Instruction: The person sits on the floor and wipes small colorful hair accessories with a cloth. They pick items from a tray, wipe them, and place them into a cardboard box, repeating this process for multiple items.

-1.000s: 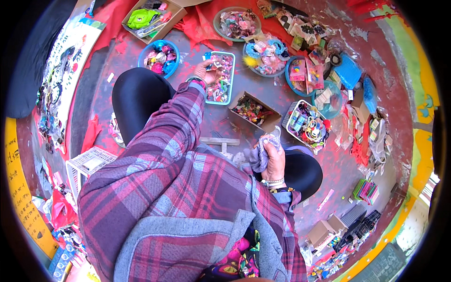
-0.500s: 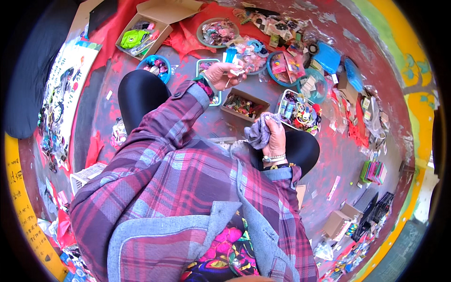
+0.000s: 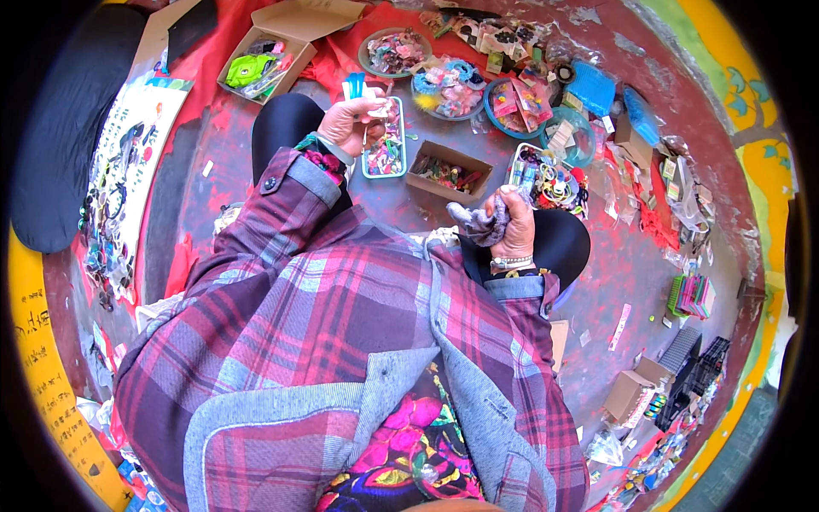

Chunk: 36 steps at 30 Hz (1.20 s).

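The left grip (image 3: pixel 348 125) pinches a small white piece with blue bars (image 3: pixel 355 84), perhaps a card, though it is too small to be sure. The right grip (image 3: pixel 512 224) is closed around a crumpled grey-purple cloth (image 3: pixel 479 222), above the right knee (image 3: pixel 563 247). In view, the left grip overlaps the upper left edge of a pale green-rimmed tray (image 3: pixel 385 176) of small colourful pieces. A cardboard box (image 3: pixel 435 187) stands between that tray and a white basket (image 3: pixel 514 165) of hair ties. Dark characters mark the white sheet (image 3: pixel 159 118) and the yellow wall band (image 3: pixel 41 346), both at left. Red-streaked floor (image 3: pixel 616 266) stretches from the right knee to a pink-and-green stack (image 3: pixel 693 295) near the maroon wall edge.
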Motion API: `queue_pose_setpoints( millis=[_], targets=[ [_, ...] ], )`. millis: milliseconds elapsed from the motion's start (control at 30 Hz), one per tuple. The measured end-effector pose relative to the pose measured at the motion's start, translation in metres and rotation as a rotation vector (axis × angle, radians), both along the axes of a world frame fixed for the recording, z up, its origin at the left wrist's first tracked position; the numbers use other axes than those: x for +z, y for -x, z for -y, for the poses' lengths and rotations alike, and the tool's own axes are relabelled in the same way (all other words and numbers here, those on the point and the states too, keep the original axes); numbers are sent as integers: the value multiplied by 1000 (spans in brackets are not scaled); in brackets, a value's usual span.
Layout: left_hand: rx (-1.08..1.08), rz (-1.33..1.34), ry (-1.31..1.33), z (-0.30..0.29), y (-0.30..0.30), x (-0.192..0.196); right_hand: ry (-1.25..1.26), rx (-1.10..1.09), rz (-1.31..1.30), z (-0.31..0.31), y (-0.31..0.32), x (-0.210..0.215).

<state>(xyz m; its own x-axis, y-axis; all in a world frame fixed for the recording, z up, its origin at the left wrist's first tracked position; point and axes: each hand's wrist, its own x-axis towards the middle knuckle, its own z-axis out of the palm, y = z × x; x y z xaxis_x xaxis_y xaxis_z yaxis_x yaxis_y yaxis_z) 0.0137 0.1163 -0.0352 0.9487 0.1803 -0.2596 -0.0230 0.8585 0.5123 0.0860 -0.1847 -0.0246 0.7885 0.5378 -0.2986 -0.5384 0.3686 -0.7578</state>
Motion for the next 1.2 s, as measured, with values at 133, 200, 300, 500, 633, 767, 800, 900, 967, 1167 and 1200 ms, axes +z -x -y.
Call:
queue_pose_setpoints(
  millis=[133, 200, 300, 500, 633, 767, 800, 900, 967, 1167, 1200],
  targets=[
    [-42, -61, 55, 8, -11, -15, 14, 35, 9, -3, 1, 2],
    [3, -189, 18, 12, -17, -24, 10, 49, -5, -4, 1, 0],
    [-22, -221, 61, 5, -34, -47, 20, 67, -58, -6, 1, 3],
    [-62, -267, 179, -19, -79, -106, 77, 228, -48, -15, -13, 35],
    [-20, -376, 118, -28, -114, -145, 110, 288, -80, -28, -33, 36],
    [-157, -718, -412, -36, -153, -212, 203, 247, -248, -34, -41, 19],
    [-518, -761, -1111, -38, -161, -220, 236, 252, -233, -35, -42, 19],
    [-763, -884, -1748, -28, -181, -257, 269, 274, -294, -35, -51, 20],
    [-768, -890, -1847, -15, -191, -303, 360, 268, -291, -36, -56, 20],
    [-875, -987, -1890, 11, -225, -351, 454, 163, -347, -36, -74, 11],
    [-845, -989, -1848, 8, -226, -355, 458, 166, -350, -35, -77, 9]
  ],
)
